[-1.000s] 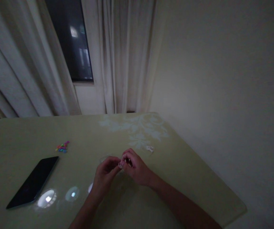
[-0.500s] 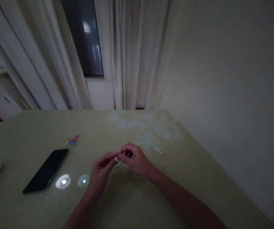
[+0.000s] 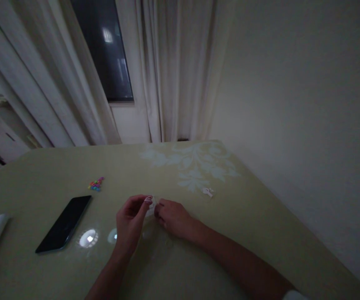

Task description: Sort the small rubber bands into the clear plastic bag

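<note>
Pinching a whitish piece [image 3: 149, 200], the left hand [image 3: 129, 218] has it beside the curled right hand [image 3: 175, 217], whose hold is unclear.

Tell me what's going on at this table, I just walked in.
A person is handling something small with two bare hands, held close together over the table. The left hand pinches a small white looped thing; the right hand is right beside it, its grip hard to make out. Beyond the right hand lies a small white piece. Off to the left are a dark flat device and a little cluster of colourful bits.
</note>
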`<state>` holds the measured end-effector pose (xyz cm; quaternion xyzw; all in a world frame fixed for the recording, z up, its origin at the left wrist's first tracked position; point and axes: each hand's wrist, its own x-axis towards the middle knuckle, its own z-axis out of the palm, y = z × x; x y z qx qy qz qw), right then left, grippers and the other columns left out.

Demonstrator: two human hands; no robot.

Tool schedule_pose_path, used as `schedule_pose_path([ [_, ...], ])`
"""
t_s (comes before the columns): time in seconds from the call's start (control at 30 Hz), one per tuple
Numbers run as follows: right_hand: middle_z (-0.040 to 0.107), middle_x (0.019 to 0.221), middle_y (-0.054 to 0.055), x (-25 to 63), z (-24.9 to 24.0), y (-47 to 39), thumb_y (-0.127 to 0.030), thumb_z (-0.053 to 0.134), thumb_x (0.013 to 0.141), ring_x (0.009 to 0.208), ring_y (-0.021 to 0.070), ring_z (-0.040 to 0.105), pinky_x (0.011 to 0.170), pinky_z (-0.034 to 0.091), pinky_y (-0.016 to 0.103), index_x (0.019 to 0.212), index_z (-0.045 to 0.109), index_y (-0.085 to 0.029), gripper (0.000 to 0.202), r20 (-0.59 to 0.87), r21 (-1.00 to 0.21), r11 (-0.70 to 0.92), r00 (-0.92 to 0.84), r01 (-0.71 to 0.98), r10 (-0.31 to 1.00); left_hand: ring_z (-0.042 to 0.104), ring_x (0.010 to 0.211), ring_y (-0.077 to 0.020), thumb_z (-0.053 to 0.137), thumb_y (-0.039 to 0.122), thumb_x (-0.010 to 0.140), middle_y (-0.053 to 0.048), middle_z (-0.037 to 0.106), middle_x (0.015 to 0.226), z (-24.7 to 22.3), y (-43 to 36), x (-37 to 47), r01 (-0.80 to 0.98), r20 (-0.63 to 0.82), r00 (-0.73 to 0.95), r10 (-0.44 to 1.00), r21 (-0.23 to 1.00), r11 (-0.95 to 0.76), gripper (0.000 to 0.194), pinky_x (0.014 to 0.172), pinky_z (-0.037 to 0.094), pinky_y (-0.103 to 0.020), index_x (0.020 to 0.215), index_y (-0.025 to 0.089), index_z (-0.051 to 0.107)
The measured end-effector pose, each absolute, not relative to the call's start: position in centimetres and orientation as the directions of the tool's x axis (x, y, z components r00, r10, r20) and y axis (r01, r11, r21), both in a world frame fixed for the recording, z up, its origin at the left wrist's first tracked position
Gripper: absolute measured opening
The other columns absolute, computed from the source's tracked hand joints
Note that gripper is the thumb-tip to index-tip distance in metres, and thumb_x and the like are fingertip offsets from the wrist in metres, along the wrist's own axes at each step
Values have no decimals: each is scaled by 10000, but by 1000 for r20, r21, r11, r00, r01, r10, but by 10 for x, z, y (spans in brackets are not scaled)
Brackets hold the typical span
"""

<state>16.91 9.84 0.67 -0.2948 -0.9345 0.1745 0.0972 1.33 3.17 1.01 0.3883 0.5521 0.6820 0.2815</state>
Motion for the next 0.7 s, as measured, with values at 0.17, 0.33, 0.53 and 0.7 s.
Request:
schedule_pose_path([
  [0.17, 736, 1060, 117, 162, -3, 93, -213, 542, 1012, 888, 231, 696, 757, 507, 311, 1067, 719, -147, 196, 83, -217, 812, -819, 541, 568, 786, 787, -203, 869, 393, 757, -68, 830, 882, 10, 32, 11, 42, 222, -541, 811, 970, -238, 268, 700, 645, -272, 910, 190, 781],
  [0.33, 728, 1032, 156, 163, 5, 93, -251, 573, 982, 846, 251, 677, 743, 505, 343, 1076, 709, -107, 220, 48, -211, 817, -829, 537, 558, 787, 772, -206, 855, 402, 767, -67, 832, 882, 12, 32, 11, 62, 231, -535, 813, 970, -235, 271, 697, 648, -282, 933, 195, 804],
  [0.53, 601, 848, 0, 180, 40, 115, -278, 626, 938, 754, 139, 543, 680, 411, 249, 924, 633, -172, 107, 192, -754, 557, -695, 347, 693, 783, 769, -204, 867, 362, 744, -53, 829, 835, 12, 32, 8, 89, 228, -479, 848, 973, -211, 205, 716, 640, -269, 860, 204, 805],
  [0.7, 485, 744, -47, 184, 50, 121, -407, 592, 967, 663, 113, 419, 598, 343, 236, 926, 602, -165, 246, 142, -955, 287, -726, 79, 673, 785, 818, -225, 831, 354, 768, -59, 832, 860, 9, 32, 10, 135, 265, -388, 883, 964, -231, 155, 735, 642, -287, 849, 222, 844],
])
